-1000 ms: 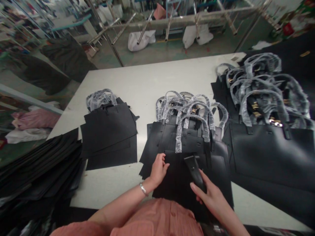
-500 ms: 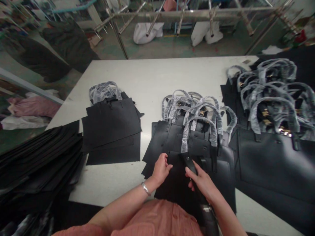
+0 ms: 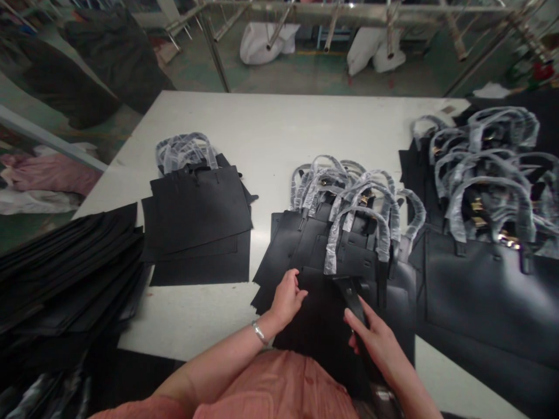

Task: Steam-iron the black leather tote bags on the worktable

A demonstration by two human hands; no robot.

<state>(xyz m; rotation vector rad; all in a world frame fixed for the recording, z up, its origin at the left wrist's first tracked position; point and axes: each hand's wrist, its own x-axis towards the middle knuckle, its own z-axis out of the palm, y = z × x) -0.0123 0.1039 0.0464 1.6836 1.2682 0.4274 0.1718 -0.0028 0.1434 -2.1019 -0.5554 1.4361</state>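
Observation:
My right hand [image 3: 371, 331] is wrapped round a long black tool [image 3: 356, 302], whose front end lies over the top edge of a black panel [image 3: 310, 326], by the base of a plastic-wrapped handle [image 3: 332, 250]. At that panel's upper left, my left hand [image 3: 288, 297] has its fingers curled at the edge; whether they pinch the panel is hard to tell. Behind both hands, overlapping black panels with wrapped handles [image 3: 323, 169] and gold-coloured fittings lie in a pile.
A smaller pile of black panels [image 3: 196, 203] lies left of centre on the white table [image 3: 279, 128]. Many stacked black sheets [image 3: 78, 267] fan out at the left. More handled panels [image 3: 489, 285] cover the right side. A metal rack [image 3: 358, 11] stands beyond.
My right hand and the black tool have moved a little to the right along the panel's top edge. My left hand has stayed nearly in place. The view has shifted slightly.

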